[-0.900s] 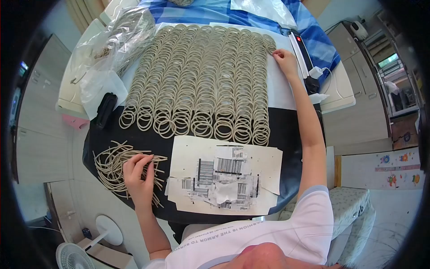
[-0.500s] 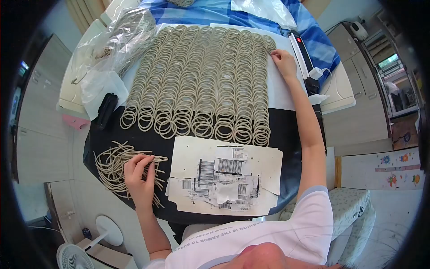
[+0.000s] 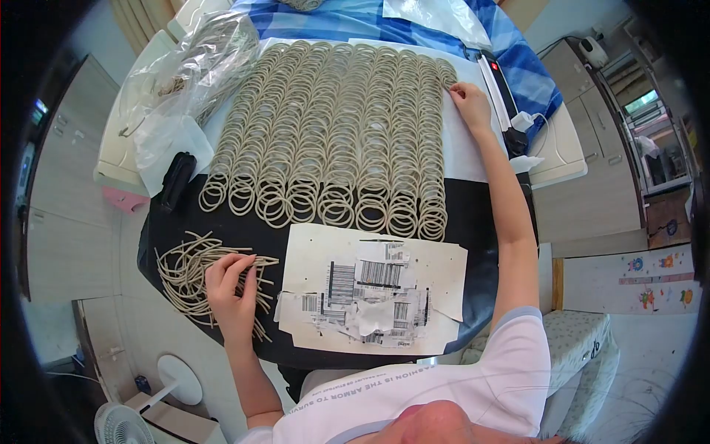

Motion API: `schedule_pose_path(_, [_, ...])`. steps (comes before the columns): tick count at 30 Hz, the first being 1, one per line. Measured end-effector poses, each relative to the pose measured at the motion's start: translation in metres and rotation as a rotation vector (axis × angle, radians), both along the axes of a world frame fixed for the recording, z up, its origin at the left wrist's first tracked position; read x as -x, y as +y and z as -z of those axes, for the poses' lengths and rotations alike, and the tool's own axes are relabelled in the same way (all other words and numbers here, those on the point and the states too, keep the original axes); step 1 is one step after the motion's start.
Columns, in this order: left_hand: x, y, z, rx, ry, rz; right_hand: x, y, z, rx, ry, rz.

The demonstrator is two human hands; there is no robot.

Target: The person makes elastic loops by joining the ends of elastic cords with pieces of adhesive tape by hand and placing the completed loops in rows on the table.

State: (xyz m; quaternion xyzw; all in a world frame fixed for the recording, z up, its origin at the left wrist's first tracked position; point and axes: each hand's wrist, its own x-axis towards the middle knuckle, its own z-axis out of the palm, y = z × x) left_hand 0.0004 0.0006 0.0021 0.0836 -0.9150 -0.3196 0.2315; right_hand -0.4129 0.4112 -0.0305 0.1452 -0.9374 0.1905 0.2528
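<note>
Long overlapping rows of beige rings (image 3: pixel 344 133) cover the white sheet and the upper part of the black surface. My right hand (image 3: pixel 470 103) is at the far right end, its fingertips pinched at the edge of a short row of rings (image 3: pixel 446 72). At the lower left, my left hand (image 3: pixel 233 288) rests over a loose pile of beige cord pieces (image 3: pixel 181 277), with thumb and fingers closed near the ends of some pieces. A cardboard sheet (image 3: pixel 303 255) with barcode labels lies to the right of that hand.
A clear plastic bag (image 3: pixel 214 59) of beige cords lies at the upper left, above a black case (image 3: pixel 177 181). On the right is a long black-and-white device (image 3: pixel 497 89) with a cable. A white fan (image 3: pixel 122 423) stands at the lower left.
Both hands keep nearly the same places and poses. The whole view has shifted very slightly.
</note>
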Motion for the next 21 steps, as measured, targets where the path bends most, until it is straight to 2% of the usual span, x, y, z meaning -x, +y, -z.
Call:
schedule_pose_path(14, [-0.0023, -0.0032, 0.0022, -0.010, 0.026, 0.004, -0.0060, 0.0001, -0.0015, -0.031, 0.008, -0.031])
schedule_pose_path(21, [-0.0041, -0.0027, -0.0004, -0.031, 0.025, 0.004, -0.0110, 0.0064, 0.0017, 0.072, 0.007, -0.010])
